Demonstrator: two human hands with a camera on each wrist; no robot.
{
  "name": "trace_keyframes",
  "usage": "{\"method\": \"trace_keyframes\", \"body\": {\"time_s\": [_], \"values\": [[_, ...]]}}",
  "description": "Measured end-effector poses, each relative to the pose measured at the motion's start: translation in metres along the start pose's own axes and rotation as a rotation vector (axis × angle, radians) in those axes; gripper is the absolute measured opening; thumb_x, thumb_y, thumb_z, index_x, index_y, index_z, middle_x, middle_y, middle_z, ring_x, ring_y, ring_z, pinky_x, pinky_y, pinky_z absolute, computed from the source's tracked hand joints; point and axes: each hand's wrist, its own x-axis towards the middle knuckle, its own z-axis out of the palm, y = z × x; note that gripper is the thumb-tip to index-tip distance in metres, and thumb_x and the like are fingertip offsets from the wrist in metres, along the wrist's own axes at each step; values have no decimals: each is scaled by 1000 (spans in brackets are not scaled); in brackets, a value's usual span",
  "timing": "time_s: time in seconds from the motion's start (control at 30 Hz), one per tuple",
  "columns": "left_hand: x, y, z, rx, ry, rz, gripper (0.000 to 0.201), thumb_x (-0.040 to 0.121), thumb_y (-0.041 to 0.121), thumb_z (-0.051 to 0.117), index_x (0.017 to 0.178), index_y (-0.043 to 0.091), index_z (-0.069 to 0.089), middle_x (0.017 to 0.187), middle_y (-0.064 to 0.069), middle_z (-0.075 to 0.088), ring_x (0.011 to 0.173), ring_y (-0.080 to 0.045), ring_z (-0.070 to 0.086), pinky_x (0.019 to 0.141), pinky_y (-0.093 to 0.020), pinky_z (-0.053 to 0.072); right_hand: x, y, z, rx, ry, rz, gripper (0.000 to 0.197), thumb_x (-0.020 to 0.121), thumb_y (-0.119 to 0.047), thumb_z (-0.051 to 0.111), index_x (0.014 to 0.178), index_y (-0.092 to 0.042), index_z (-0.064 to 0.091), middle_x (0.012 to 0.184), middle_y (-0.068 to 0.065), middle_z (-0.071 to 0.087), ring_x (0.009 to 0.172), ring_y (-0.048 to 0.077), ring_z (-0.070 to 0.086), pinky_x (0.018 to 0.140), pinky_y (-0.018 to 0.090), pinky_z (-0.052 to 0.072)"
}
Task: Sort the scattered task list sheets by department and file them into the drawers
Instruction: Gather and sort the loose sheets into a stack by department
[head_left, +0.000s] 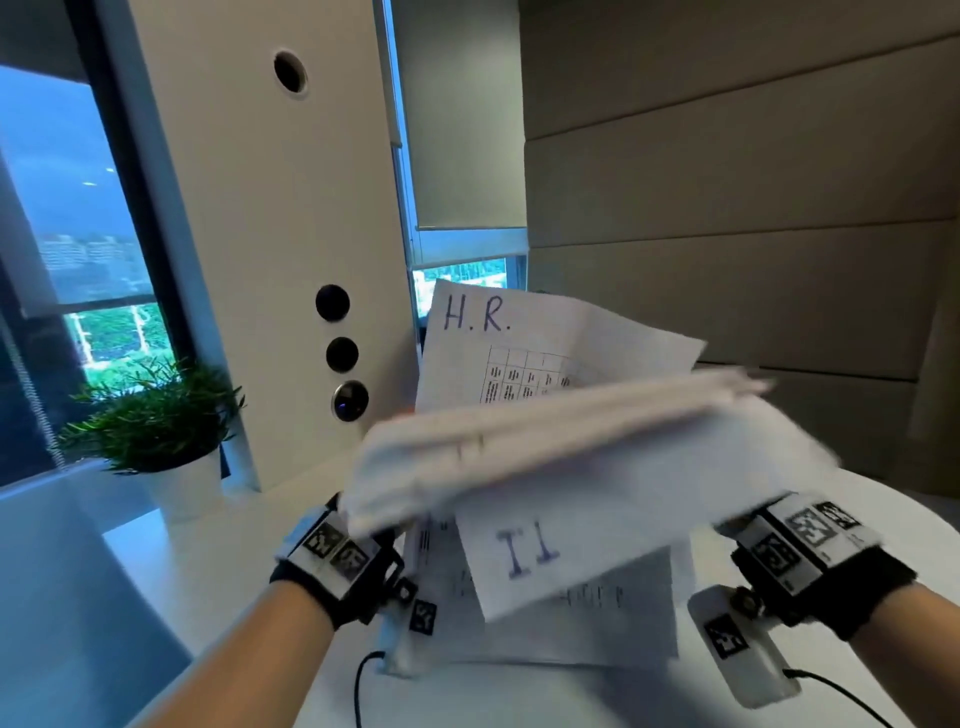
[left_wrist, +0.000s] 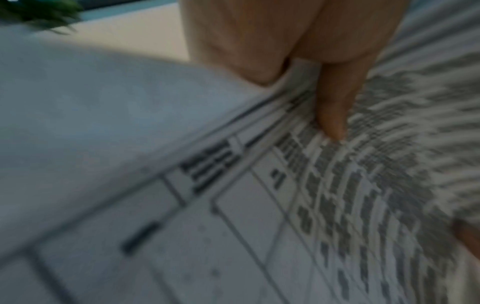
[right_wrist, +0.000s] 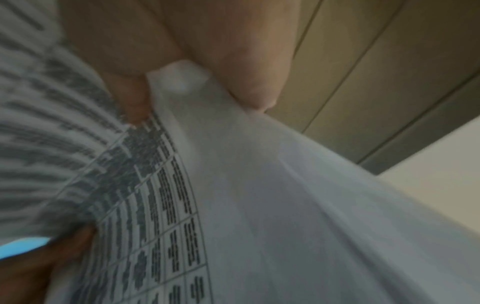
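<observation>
While both hands stay half hidden in the head view, we note a loose stack of sheets (head_left: 571, 447) raised above the white table (head_left: 519, 696), fanned and blurred. Our left hand (left_wrist: 285, 51) grips its left edge, thumb (left_wrist: 239, 51) on top and a finger (left_wrist: 335, 107) pressed to the printed table beneath; our right hand (right_wrist: 182, 47) pinches the right edge. One sheet reads "H.R." (head_left: 478, 317), another "IT" (head_left: 530, 551). A potted plant (head_left: 156, 415) stands at the window, well apart to the left
</observation>
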Motion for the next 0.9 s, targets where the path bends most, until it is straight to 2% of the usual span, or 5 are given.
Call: {"method": "trace_keyframes", "body": {"time_s": [0.1, 0.23, 0.43, 0.67, 0.9], "values": [[4, 7, 4, -21, 124, 97, 22, 83, 6, 69, 103, 11, 63, 93, 2, 69, 85, -9, 67, 73, -23, 55, -6, -10, 7, -84, -67, -195, 19, 77, -21, 75, 94, -16, 69, 96, 2, 70, 87, 5, 61, 75, 31, 53], [3, 17, 11, 110, 286, 208, 28, 69, 33, 83, 88, 21, 67, 82, 9, 69, 75, -1, 67, 65, -15, 54, -6, -13, 22, -194, 36, -245, 39, 82, -18, 73, 70, 14, 54, 57, 13, 47, 57, 13, 36, 48, 32, 31], [-23, 13, 42, -6, 233, 293, 23, 83, 13, 71, 101, 24, 62, 85, 20, 64, 77, 12, 63, 59, 1, 44, -13, -6, 30, -134, 16, -258, 11, 86, -10, 66, 86, -4, 57, 69, 1, 57, 56, 12, 48, 52, 30, 42], [-12, 18, 28, -31, 163, 298, 48, 70, 15, 83, 107, 29, 55, 95, 9, 68, 89, -3, 68, 73, -20, 56, -4, -8, 13, 86, -52, -209, 56, 83, -8, 69, 131, -19, 40, 120, 0, 63, 105, 7, 64, 89, 29, 53], [0, 25, 25, -93, 114, 420, 74, 68, -2, 80, 122, 18, 34, 110, -4, 62, 91, -8, 69, 71, -24, 57, 7, -16, 5, 54, -57, -323, 66, 83, -6, 68, 134, -21, 29, 122, 7, 55, 102, 13, 63, 81, 29, 56]]}}
